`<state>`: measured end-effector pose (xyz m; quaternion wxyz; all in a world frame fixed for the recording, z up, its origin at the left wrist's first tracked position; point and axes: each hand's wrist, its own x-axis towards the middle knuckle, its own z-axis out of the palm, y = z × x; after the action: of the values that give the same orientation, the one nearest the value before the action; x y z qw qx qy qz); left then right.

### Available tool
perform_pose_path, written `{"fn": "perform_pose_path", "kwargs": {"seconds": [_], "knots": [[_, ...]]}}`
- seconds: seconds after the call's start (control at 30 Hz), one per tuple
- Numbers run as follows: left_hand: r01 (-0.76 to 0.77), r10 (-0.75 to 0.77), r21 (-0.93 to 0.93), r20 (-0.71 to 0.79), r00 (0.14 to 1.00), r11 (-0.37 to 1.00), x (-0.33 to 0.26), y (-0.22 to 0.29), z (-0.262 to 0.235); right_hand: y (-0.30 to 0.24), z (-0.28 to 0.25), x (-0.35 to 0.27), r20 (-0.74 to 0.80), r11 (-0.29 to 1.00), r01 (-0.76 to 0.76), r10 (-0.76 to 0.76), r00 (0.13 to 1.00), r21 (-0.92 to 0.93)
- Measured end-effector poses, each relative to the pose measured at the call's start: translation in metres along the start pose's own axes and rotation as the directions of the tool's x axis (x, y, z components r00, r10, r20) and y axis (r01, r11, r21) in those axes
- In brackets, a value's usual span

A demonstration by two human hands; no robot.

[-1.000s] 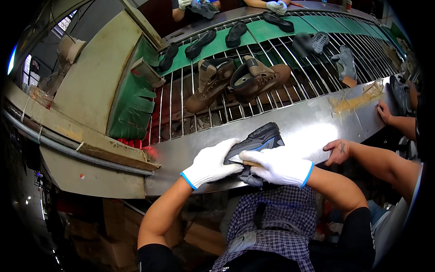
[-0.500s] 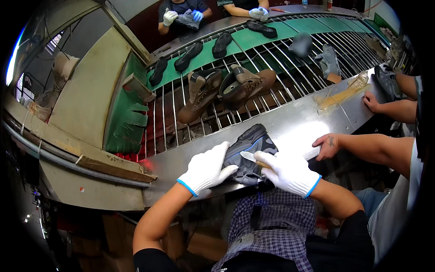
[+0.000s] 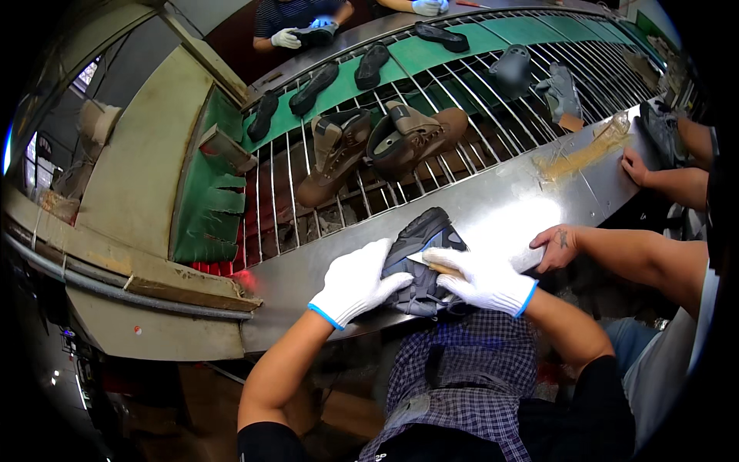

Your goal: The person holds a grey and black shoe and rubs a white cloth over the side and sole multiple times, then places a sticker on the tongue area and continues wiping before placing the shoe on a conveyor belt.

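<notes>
Gripping a dark shoe (image 3: 423,286) at the near edge of the metal table (image 3: 296,269) with the fingers of the left hand (image 3: 354,279). With the right hand (image 3: 483,275), clasping a flat-bladed tool (image 3: 444,269) in closed fingers and holding its pale blade to the shoe's side. Could skid toward the left thumb if pressed too hard; could scuff the upper if angled steeply; could roll the shoe off the edge if gripped loosely.

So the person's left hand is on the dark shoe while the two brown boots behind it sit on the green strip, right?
Not quite: in the head view, the brown boots sit on the metal bars, not the green strip. The left hand is indeed on the dark shoe.
</notes>
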<state>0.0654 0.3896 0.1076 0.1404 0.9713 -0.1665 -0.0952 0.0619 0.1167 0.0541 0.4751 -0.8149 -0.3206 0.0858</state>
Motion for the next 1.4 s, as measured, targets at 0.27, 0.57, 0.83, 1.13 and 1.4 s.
{"fn": "perform_pose_path", "kwargs": {"seconds": [0.27,0.57,0.83,1.13,1.4], "knots": [[-0.033,0.026,0.106,0.071,0.997,0.994,-0.001,0.004,-0.004,-0.068,-0.026,-0.010,0.230,0.967,-0.039,0.099,0.968,-0.252],[-0.093,0.082,0.131,0.092,0.992,0.987,0.000,0.005,-0.007,-0.034,0.014,0.001,0.208,0.917,-0.056,0.148,0.967,-0.395],[0.016,-0.033,-0.118,-0.146,0.989,0.993,-0.045,-0.027,0.001,-0.015,0.024,-0.026,0.058,0.998,-0.031,0.034,0.998,-0.051],[0.023,-0.060,-0.184,-0.198,0.978,0.983,-0.057,-0.035,0.012,-0.052,0.040,0.000,-0.106,0.969,-0.002,-0.025,0.994,-0.248],[-0.042,0.002,-0.147,-0.263,0.965,0.988,-0.057,-0.041,0.017,-0.083,0.042,0.005,0.005,0.925,-0.214,0.227,0.974,-0.314]]}}
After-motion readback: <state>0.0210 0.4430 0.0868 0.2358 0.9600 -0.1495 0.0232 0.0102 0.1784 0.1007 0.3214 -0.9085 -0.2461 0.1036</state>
